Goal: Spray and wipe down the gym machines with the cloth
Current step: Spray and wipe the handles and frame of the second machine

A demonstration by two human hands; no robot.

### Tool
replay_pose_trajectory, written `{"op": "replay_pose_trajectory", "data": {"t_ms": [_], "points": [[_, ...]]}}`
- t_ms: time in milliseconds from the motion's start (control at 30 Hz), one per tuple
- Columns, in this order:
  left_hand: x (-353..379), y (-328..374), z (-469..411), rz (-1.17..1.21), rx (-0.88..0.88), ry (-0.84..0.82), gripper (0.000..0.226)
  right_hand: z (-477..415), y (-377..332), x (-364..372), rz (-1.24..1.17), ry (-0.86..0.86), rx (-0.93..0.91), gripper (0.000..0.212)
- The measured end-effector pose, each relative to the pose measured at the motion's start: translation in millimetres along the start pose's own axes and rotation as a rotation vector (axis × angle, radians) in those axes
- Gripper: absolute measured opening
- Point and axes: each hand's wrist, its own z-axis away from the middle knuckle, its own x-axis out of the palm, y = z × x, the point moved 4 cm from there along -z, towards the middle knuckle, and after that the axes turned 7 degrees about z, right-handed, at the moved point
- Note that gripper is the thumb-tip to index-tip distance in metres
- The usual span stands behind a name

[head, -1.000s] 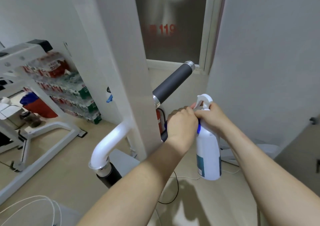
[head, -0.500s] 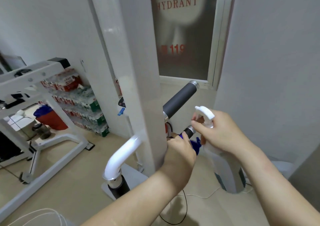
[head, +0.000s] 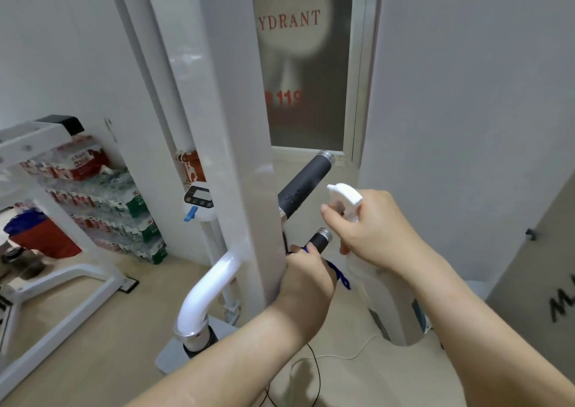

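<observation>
The blue cloth (head: 337,274) is mostly hidden inside the left hand (head: 306,277), which is closed around it on the lower black foam-covered handle (head: 320,239) beside the white upright machine post (head: 249,157). The right hand (head: 376,229) grips the neck of a white plastic spray bottle (head: 385,294), forefinger at the trigger, its blurred body hanging low between both forearms.

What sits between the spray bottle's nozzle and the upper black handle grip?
Nothing: in the head view only bare background floor shows between the nozzle and the upper black grip.

Stacked packs of bottled water (head: 102,216) sit against the white wall at left, beside a red bin (head: 43,241). A hydrant sign (head: 292,20) shows on the glass door behind. Cables (head: 314,366) trail across the beige floor (head: 93,344).
</observation>
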Motion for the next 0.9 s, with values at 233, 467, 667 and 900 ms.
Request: {"op": "replay_pose_trajectory", "data": {"t_ms": [233, 467, 667, 900], "points": [[-20, 7, 6, 0.171, 0.084, 0.114, 0.013, -21, 16, -15, -0.070, 0.012, 0.052, 0.039], [-61, 9, 18, 0.246, 0.123, 0.481, 0.061, -30, 9, -20, -0.115, -0.139, -0.043, 0.027], [-80, 3, 28, 0.295, 0.140, 0.579, 0.027, -46, 3, -35, -0.149, -0.289, -0.094, 0.021], [-136, -40, 42, 0.180, -0.030, 0.836, 0.004, -75, 14, -41, -0.101, -0.286, -0.065, 0.022]]}}
